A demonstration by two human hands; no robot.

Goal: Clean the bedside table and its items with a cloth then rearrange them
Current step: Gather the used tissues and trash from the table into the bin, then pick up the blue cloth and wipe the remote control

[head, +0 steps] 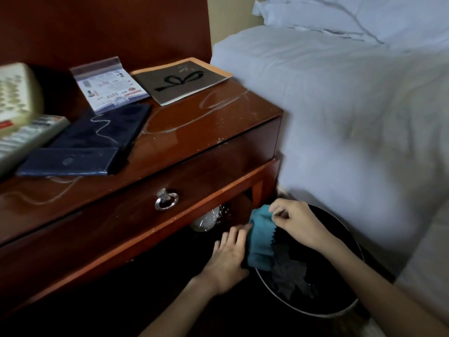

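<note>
White-sheeted bed with pillows, round black bin beside it

Teal cloth, reddish-brown bedside table, dark-blue folders, white bed.
</note>
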